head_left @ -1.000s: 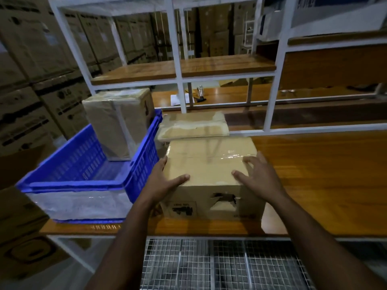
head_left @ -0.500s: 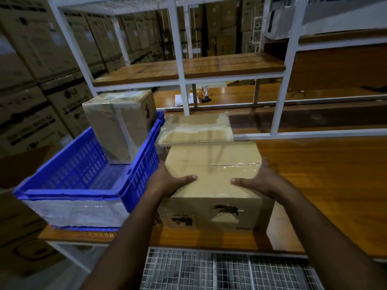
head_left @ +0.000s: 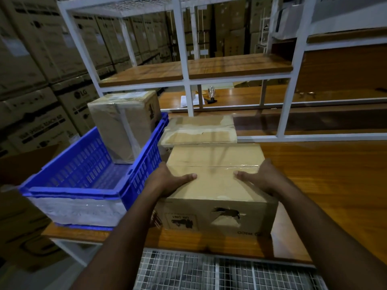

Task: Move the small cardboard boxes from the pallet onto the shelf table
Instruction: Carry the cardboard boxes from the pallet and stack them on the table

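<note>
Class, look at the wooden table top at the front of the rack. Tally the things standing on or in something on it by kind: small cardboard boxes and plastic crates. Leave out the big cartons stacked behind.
Small cardboard boxes: 3 (the held box, the flat box behind it, the taped box in the crate)
Blue plastic crates: 1
Total: 4

Torn cardboard box (head_left: 215, 185), upright on shelf table (head_left: 326, 185)

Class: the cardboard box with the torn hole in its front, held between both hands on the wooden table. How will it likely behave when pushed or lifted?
The cardboard box probably slides easily on the glossy wooden table. Low and wide, it seems unlikely to tip. The torn hole suggests thin walls that dent.
</note>
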Available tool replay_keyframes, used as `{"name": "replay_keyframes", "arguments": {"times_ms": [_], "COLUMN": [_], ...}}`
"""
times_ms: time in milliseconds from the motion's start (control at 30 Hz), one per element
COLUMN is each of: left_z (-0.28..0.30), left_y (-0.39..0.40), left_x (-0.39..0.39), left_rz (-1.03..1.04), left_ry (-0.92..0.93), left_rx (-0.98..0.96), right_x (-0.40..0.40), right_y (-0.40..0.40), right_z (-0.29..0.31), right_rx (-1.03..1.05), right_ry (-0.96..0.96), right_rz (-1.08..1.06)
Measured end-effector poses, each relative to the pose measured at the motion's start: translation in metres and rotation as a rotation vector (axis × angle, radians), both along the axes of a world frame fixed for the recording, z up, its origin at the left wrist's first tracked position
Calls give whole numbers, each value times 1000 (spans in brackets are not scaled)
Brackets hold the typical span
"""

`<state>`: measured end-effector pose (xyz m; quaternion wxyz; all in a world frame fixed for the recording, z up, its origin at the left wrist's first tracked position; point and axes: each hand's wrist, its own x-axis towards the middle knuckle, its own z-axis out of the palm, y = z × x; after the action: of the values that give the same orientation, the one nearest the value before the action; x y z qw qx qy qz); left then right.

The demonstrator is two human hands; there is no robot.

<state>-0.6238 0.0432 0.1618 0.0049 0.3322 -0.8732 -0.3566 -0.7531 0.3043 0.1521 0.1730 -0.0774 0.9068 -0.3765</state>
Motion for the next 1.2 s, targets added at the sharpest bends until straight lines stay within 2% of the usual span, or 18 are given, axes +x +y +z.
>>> {"name": "replay_keyframes", "arguments": {"times_ms": [167,367,567,800,967,1200], "left_z": [6,4,-7,-7,-1,27], "left_y": [-4,-19,-33,-29,-21,-11], "left_x": [-23,-51,-59,-46,-21,-4], "left_rz": [59,88,75,45,1,115], "left_ry": [100,105,64,90,210,460], "left_rx": [94,157,68,-27,-45,-120], "right_x": [-22,-26,-31,-21,0,20], "right_y": [-28,-40,-43,-37,-21,-10], "right_z": [12,5,1,-1,-2,28], "right_rx": [28,86,144,120,6,-133], "right_ry": [104,182,226,261,334,542], "right_rz": [-110,-282,-321,-347,-345,-432]}}
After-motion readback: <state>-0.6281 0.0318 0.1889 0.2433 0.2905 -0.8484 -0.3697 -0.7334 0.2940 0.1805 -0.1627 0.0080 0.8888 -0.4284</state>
